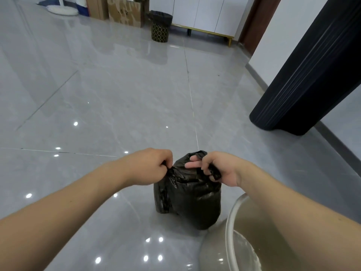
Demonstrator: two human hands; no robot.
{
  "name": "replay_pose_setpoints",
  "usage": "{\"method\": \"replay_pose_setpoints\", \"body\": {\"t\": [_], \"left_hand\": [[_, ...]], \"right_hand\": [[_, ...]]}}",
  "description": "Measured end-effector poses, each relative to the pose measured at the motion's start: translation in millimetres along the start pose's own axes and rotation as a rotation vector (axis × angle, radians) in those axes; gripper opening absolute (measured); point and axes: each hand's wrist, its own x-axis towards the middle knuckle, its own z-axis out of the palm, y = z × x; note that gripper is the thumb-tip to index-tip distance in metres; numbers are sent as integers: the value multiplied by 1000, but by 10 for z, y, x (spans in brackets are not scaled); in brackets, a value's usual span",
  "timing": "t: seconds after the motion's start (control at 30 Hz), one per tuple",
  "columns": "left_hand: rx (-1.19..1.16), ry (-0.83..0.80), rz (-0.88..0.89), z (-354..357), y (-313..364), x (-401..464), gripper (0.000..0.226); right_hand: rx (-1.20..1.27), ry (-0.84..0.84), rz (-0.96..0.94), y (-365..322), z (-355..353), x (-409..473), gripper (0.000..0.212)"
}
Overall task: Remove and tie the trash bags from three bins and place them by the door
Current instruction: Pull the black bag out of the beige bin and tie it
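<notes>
A filled black trash bag [188,198] stands upright on the grey tiled floor just in front of me. My left hand [148,166] pinches the bag's top edge on its left side. My right hand [216,169] grips a twisted strip of the top edge on the right side, two fingers stretched across the bag's mouth. A beige bin [252,239] with no bag in it stands at the bottom right, partly hidden under my right forearm. A second bin [159,29], black with a gold honeycomb pattern and a black bag lining it, stands far back.
A dark ribbed column [304,75] rises on the right near the wall. Cardboard boxes [125,11] and a white fan base [62,9] line the far wall. A white cabinet [203,14] on gold legs stands beside a brown door frame [254,26].
</notes>
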Motion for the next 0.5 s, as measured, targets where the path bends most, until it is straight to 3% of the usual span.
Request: {"method": "replay_pose_setpoints", "body": {"t": [0.1,0.3,0.4,0.5], "left_hand": [[-62,13,7,-142,-62,25,25],[15,133,78,-277,-42,70,17],[58,174,92,-307,-69,113,15],[21,165,61,-307,-126,149,14]], "right_hand": [[35,-98,-21,-56,152,-15,45],[-103,-294,-81,2,545,-39,27],[-220,-268,-68,75,644,5,16],[-259,-229,-47,101,650,6,31]]}}
